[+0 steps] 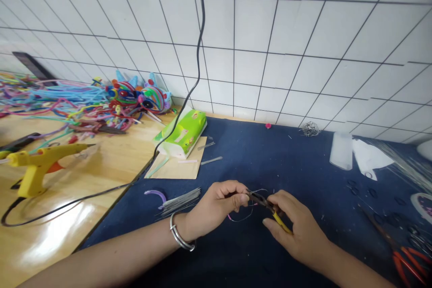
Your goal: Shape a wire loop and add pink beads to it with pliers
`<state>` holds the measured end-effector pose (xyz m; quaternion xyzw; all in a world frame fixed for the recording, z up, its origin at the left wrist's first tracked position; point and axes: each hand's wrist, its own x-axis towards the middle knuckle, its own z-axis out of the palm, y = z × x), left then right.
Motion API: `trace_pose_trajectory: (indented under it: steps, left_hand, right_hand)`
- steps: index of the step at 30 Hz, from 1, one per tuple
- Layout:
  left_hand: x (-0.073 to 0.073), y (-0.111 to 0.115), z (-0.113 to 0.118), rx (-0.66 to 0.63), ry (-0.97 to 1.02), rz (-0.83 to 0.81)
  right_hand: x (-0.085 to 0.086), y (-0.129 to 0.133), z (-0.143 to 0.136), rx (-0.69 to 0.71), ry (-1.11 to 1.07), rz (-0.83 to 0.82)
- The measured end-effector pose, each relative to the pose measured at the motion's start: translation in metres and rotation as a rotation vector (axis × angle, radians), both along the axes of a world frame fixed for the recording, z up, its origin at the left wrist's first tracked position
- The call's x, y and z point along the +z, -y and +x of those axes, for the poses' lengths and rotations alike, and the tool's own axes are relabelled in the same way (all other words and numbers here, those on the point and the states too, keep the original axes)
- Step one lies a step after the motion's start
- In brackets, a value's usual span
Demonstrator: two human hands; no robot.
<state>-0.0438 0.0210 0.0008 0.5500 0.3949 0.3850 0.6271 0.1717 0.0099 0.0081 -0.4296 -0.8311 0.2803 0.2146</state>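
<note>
In the middle of the head view my left hand [227, 202] pinches a thin wire [243, 219], which loops below the fingers and has pink bits on it. My right hand [293, 222] is wrapped round pliers [281, 223] with yellow handles. Their dark jaws reach left to the fingertips of my left hand and meet the wire there; the exact grip point is too small to make out. A bundle of cut grey wires [180, 201] lies left of my left hand, beside a curved purple piece [157, 196].
A yellow glue gun [40, 166] stands on the wooden table at left, its black cord crossing the tissue pack [184, 132]. Colourful pipe cleaners [64, 99] are heaped behind. At right are orange-handled scissors [405, 261], long wires [410, 159] and a clear plastic piece [340, 150].
</note>
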Motion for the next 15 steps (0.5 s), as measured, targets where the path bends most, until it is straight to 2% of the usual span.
trace_pose_trajectory:
  steps: [8,15]
  left_hand:
    - [-0.0037,-0.0015,-0.0006,-0.051,0.099,-0.045]
    - [-0.0064,-0.0016,-0.0009,-0.094,0.092,-0.07]
  right_hand:
    - [-0.0033,0.0021,0.0001,0.033,0.008,0.115]
    - [-0.0051,0.0055,0.001,0.079,0.061,0.227]
